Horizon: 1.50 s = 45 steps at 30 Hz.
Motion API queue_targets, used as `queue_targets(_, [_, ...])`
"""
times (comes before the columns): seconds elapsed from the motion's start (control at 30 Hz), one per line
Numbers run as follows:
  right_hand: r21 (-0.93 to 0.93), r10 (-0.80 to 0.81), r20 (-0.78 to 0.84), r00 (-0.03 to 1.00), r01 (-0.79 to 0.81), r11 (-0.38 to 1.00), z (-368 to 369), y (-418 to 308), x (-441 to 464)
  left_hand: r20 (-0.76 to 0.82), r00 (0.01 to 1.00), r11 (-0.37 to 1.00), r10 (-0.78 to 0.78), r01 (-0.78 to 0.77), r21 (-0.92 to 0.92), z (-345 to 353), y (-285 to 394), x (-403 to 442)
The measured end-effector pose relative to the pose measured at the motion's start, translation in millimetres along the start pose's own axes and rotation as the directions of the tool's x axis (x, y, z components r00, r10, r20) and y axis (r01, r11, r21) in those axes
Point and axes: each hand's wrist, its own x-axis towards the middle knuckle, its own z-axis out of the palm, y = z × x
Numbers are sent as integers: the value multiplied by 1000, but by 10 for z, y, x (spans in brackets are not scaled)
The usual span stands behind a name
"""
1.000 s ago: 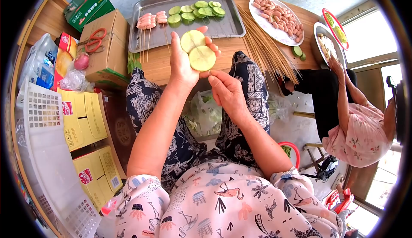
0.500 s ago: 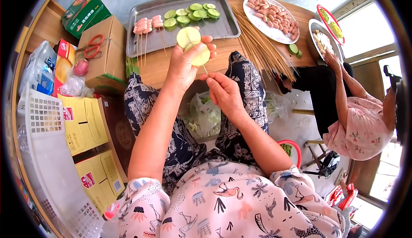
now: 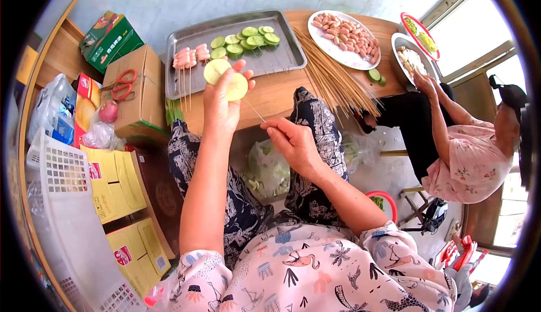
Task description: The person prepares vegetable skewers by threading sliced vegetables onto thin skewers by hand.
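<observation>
My left hand [image 3: 222, 102] grips two pale round vegetable slices [image 3: 236, 87], which overlap and sit on a thin wooden skewer [image 3: 255, 111]. Its thumb lies across their faces, and its other fingers are behind them. Lower and to the right, the fingertips of my right hand [image 3: 293, 145] pinch the skewer's lower end. Beyond my hands, a metal tray [image 3: 290, 58] holds green-edged slices [image 3: 255, 40] and, at its left, pink sausage pieces [image 3: 184, 58] on skewers.
Loose skewers [image 3: 332, 75] lie right of the tray. Behind them is a white plate [image 3: 328, 45] of small sausages. At right, a person's hands [image 3: 426, 85] are at a metal bowl [image 3: 396, 44]. Scissors [image 3: 123, 84] rest on a carton [image 3: 147, 87] at left. A plastic bag [image 3: 267, 168] is below my hands.
Both hands sit lower and further left in view, the slices still in my left hand. More bare skewer shows between the slices and my right fingertips. The whole view has shifted a little.
</observation>
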Motion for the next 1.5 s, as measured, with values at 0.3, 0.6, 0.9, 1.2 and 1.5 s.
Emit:
queue_targets(0.3, [149, 178, -10, 984, -174, 973, -437, 258, 771, -278, 961, 998, 10, 6, 57, -79, 108, -1])
queue_targets(0.6, [-101, 267, -117, 957, -279, 955, -380, 1335, 1838, -216, 975, 996, -50, 66, 64, -54, 124, 5])
queue_targets(0.9, [-279, 351, -216, 911, -402, 872, -183, 1840, 2569, -182, 978, 991, -98, 112, 67, 1, 139, 91])
queue_targets(1.2, [-453, 293, -125, 948, -318, 833, -394, 1800, 2260, -136, 985, 992, -111, 117, 43, 20, 126, 87])
queue_targets(1.5, [-42, 261, 30, 965, -260, 965, -676, 566, 835, -197, 973, 987, -124, 141, 78, -106, -24, 141])
